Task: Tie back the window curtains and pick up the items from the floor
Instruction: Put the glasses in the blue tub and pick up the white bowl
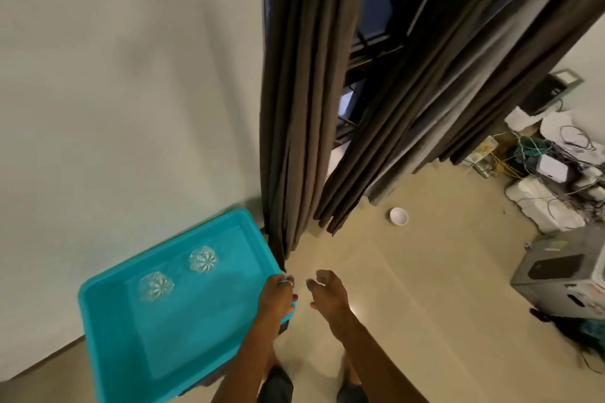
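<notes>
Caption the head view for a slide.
Left hand grips a turquoise tray of two glass dishes; right hand empty; white bowl on floor by brown curtains.

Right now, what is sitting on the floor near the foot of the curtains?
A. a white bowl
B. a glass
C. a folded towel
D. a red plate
A: a white bowl stands alone on the floor just past the hem of the curtains. The glasses are in the tray, which the left hand grips by its edge.
</notes>
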The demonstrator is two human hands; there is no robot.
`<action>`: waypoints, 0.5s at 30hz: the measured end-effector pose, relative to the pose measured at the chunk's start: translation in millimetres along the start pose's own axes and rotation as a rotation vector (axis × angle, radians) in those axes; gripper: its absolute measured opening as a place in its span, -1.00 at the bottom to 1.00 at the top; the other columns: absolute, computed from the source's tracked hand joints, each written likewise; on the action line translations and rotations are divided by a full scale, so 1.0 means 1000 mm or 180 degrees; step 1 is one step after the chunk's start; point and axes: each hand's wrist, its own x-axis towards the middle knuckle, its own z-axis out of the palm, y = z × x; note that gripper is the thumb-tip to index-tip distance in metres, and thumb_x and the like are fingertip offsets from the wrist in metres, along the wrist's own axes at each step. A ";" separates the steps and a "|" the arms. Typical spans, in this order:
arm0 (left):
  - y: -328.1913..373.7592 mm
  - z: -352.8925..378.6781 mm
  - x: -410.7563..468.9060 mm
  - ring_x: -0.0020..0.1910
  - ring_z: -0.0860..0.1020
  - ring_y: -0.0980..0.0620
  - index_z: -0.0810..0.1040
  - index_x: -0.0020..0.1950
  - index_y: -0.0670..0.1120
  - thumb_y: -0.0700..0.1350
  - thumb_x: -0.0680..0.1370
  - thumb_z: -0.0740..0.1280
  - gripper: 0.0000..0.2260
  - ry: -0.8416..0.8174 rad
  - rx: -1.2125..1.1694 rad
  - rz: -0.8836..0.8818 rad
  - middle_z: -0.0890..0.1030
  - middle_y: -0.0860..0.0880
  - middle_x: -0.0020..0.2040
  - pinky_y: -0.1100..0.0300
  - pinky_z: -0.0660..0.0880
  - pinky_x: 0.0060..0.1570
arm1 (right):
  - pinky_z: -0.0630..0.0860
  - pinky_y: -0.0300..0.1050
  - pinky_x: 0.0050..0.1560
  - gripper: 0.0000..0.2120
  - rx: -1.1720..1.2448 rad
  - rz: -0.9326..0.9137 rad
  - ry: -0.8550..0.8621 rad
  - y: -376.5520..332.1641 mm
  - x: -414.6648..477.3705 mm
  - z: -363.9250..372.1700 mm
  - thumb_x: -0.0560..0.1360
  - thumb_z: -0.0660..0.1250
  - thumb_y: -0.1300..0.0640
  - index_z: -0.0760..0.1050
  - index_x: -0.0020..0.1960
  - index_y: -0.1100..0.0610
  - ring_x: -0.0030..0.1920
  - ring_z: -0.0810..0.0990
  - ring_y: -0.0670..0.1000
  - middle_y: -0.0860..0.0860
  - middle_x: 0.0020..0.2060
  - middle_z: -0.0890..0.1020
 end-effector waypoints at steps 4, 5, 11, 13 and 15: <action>-0.003 0.043 -0.034 0.21 0.60 -0.20 0.44 0.37 -0.20 -0.21 0.65 0.20 -0.71 -0.0137 0.0346 0.0164 0.57 -0.17 0.26 -0.06 0.55 0.19 | 0.53 0.12 0.33 -0.66 0.0137 -0.0130 0.0064 0.015 -0.004 -0.043 0.58 0.35 0.11 0.46 0.35 0.07 0.27 0.54 0.10 0.00 0.24 0.52; -0.005 0.054 -0.041 0.19 0.61 -0.21 0.44 0.38 -0.19 -0.21 0.63 0.22 -0.69 -0.0111 0.0398 0.0219 0.59 -0.18 0.24 -0.10 0.57 0.18 | 0.51 0.12 0.34 -0.67 0.0173 -0.0146 0.0062 0.021 -0.005 -0.054 0.58 0.35 0.11 0.47 0.33 0.07 0.27 0.55 0.10 0.00 0.24 0.53; -0.013 0.149 -0.085 0.14 0.61 -0.16 0.46 0.37 -0.19 -0.17 0.66 0.23 -0.71 0.0152 0.0514 0.0277 0.59 -0.17 0.24 -0.03 0.57 0.20 | 0.54 0.16 0.28 -0.84 0.0471 -0.0324 0.0180 0.047 -0.011 -0.138 0.47 0.36 0.05 0.51 0.04 -0.09 0.17 0.59 0.09 -0.01 0.13 0.62; -0.012 0.181 -0.091 0.03 0.64 -0.13 0.49 0.34 -0.19 -0.17 0.65 0.25 -0.73 0.0181 0.0547 0.0368 0.61 -0.16 0.16 -0.04 0.62 0.08 | 0.55 0.15 0.26 -0.85 0.0563 -0.0383 0.0218 0.058 -0.011 -0.170 0.49 0.35 0.03 0.50 0.06 -0.09 0.16 0.60 0.08 -0.01 0.13 0.63; -0.010 0.211 -0.095 -0.02 0.66 -0.12 0.50 0.31 -0.19 -0.16 0.64 0.26 -0.74 0.0158 0.0521 0.0456 0.62 -0.17 0.15 0.01 0.63 -0.09 | 0.56 0.14 0.26 -0.75 0.0616 -0.0432 0.0253 0.066 -0.009 -0.202 0.48 0.34 0.00 0.52 0.16 -0.03 0.16 0.61 0.08 0.01 0.14 0.63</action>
